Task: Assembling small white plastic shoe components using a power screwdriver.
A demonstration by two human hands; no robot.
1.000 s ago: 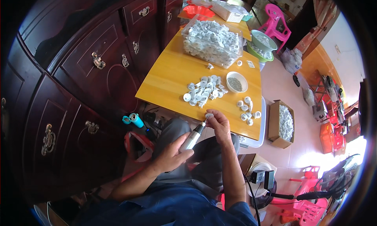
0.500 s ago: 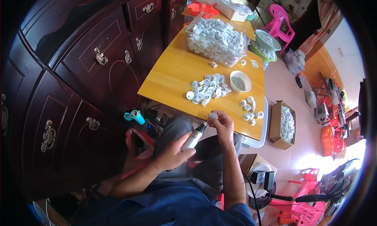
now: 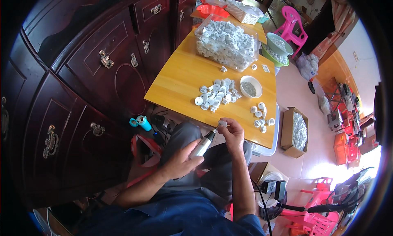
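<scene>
- While the left hand (image 3: pixel 184 160) grips a silver tool (image 3: pixel 199 149) in the head view, the right hand (image 3: pixel 232 136) pinches a white knob (image 3: pixel 222 123) at its tip, by the table (image 3: pixel 174 84).
- One big pile (image 3: pixel 222 89) and one small bunch (image 3: pixel 258 114) lie apart; which knobs are done, I can't tell.

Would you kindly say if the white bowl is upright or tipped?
Upright: the white bowl opens upward, with small grey pieces inside.

No readable text; marks on small white card (image 3: pixel 265 68) too tiny.
</scene>
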